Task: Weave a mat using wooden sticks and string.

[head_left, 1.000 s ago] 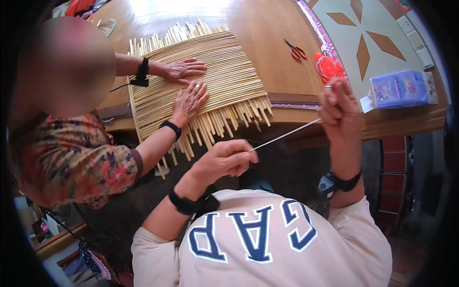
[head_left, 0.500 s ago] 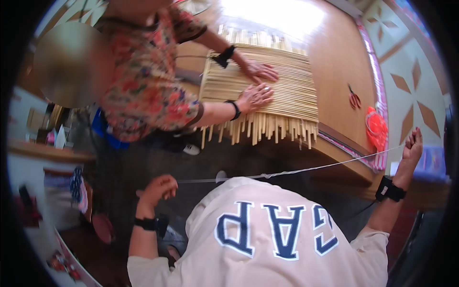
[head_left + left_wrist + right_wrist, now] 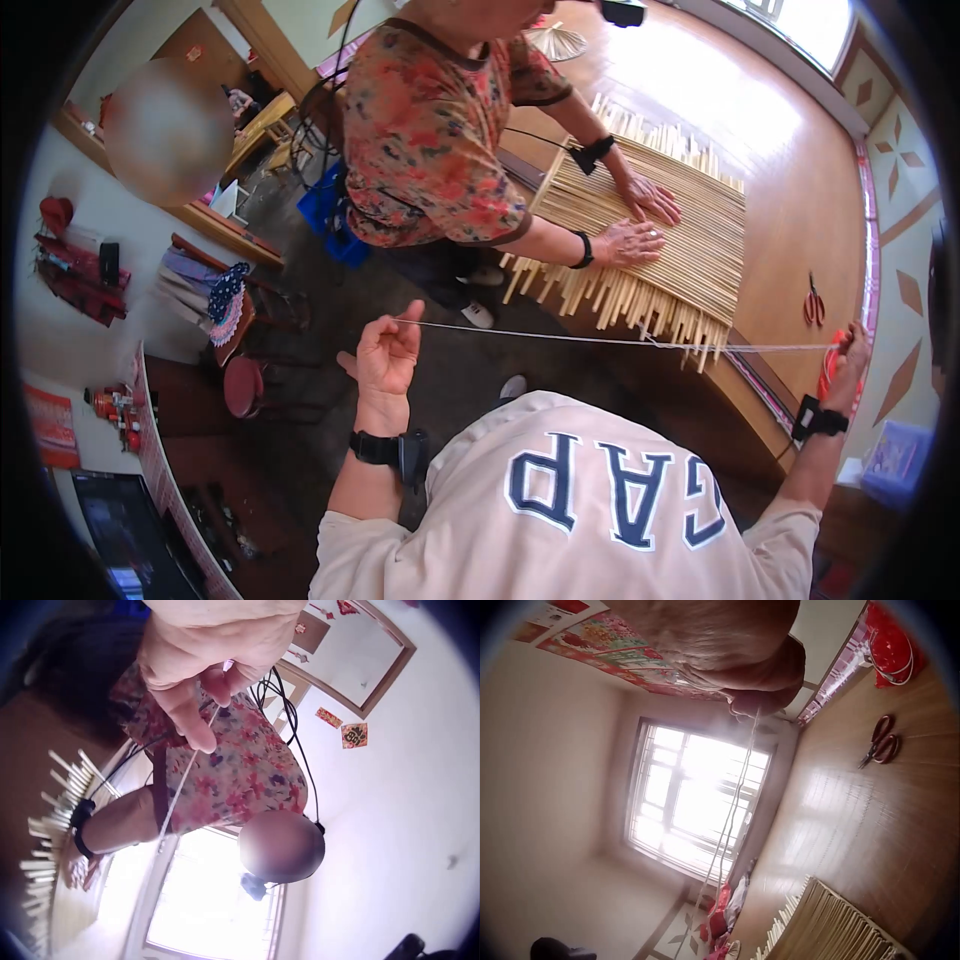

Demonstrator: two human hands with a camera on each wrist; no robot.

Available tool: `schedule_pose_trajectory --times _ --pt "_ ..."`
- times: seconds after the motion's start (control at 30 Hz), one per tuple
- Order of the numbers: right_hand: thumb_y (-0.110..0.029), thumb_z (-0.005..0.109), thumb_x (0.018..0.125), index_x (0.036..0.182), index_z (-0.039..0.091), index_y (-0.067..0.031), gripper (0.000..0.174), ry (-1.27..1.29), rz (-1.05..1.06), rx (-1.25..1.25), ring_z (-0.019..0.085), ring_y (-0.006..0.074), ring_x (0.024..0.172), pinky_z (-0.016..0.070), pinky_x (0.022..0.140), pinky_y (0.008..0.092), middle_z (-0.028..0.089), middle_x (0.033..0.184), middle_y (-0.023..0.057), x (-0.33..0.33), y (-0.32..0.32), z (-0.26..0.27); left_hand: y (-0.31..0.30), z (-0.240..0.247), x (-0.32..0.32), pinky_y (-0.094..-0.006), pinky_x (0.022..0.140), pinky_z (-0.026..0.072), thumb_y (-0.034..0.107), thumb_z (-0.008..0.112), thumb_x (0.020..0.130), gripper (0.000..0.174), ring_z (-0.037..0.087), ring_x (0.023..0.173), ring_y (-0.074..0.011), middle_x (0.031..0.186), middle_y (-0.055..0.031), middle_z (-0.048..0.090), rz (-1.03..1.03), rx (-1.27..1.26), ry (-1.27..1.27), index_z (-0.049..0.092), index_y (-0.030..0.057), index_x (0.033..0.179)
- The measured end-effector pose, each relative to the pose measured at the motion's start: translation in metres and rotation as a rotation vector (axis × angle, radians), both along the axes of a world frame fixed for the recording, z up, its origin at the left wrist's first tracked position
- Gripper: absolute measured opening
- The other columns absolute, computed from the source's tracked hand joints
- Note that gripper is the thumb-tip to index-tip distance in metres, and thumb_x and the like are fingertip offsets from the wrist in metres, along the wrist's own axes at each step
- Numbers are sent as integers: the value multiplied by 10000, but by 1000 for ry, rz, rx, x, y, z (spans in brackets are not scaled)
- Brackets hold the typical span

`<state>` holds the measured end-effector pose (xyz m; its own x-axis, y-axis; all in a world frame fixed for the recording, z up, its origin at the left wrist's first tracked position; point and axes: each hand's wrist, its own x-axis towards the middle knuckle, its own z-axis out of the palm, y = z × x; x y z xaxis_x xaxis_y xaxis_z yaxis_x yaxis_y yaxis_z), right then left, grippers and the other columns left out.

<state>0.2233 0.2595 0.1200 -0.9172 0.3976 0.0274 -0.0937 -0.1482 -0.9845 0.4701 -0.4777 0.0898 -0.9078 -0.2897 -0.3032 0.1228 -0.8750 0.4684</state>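
A thin white string (image 3: pixel 560 338) runs taut between the hands, above the floor and across the mat's front ends. Its left end is pinched by my left hand (image 3: pixel 388 352), raised at the left with the thumb up; the left wrist view shows the string (image 3: pixel 176 796) leaving the fingertips. At the far right, my right hand (image 3: pixel 852 352) grips the other end, where two strands (image 3: pixel 735 787) hang from the curled fingers. On the table lies a mat of thin pale sticks (image 3: pixel 690 215) with uneven ends. Another person's two hands (image 3: pixel 630 243) rest flat on it.
The wooden table (image 3: pixel 780 250) carries red-handled scissors (image 3: pixel 814 303) and a red plastic bag (image 3: pixel 892 649). A blue-purple packet (image 3: pixel 895 462) is by my right forearm. The other person, in a flowered shirt (image 3: pixel 430 150), stands at the table's left. A red stool (image 3: pixel 243 387) stands at the left.
My hands have moved far apart, left hand to the left and right hand to the right, drawing out a long stretch of string. The head view has turned left; the other person's hands stay on the mat.
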Motion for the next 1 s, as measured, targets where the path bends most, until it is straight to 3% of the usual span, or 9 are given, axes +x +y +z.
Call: schedule_pose_trajectory --times 0.07,0.17,0.23,0.37,0.57,0.63,0.73,0.87,1.0 --pt "-92 605 774 679 534 -149 132 -79 -50 57 424 50 478 323 437 190 487 581 -50 32 26 3 1 -5 -5 -250 554 519 35 518 799 90 564 598 -134 765 -141 588 229 147 -50 524 -44 755" --pt "-59 559 817 810 570 -82 27 -105 -198 89 498 96 490 397 447 209 566 644 9 4 67 -53 -4 17 -12 -198 460 353 6 522 808 169 354 496 -60 612 4 344 68 241 62 425 -104 891" --pt "-83 580 835 917 555 -68 87 -27 -408 -149 601 152 582 532 539 310 606 682 38 5 48 -59 -13 21 -12 -210 491 401 23 525 829 83 428 553 -89 721 -79 473 144 96 5 474 -42 824" --pt "-104 600 831 895 563 -82 77 -185 -556 -30 610 148 585 519 508 270 624 703 39 13 22 -48 -12 22 -13 -211 520 426 68 553 845 117 489 620 -100 874 -140 556 175 -202 -7 522 -42 868" --pt "-132 625 815 1042 584 -51 245 -283 -260 312 639 182 705 531 609 319 634 822 108 5 27 -96 133 73 -61 -185 521 408 6 562 816 124 498 556 -88 790 -89 601 -425 -788 -9 597 -15 933" --pt "-115 629 796 1177 516 -14 410 -393 -160 1295 622 247 847 510 744 351 597 966 170 15 6 -102 172 81 -82 -185 485 391 -19 562 801 174 488 522 -84 771 -81 612 -616 -896 1 599 -14 970" --pt "-111 623 789 1221 466 4 474 -442 -176 1499 588 292 933 475 813 352 547 1065 200 32 -32 -98 216 82 -99 -173 440 370 -36 569 788 331 471 499 -58 775 -76 624 -797 -850 54 554 3 1116" --pt "-90 630 790 1202 479 -4 447 84 64 1165 599 229 890 488 757 311 559 1061 170 90 -142 -11 245 90 -110 -155 428 361 -42 570 791 527 464 496 -37 782 -76 625 -918 -770 146 413 25 1290" --pt "-7 618 793 1180 502 -1 404 44 587 499 614 151 836 496 716 256 599 992 103 159 -241 55 262 88 -112 -140 417 348 -45 555 795 640 450 468 -32 753 -87 633 -989 -765 224 279 23 1368"
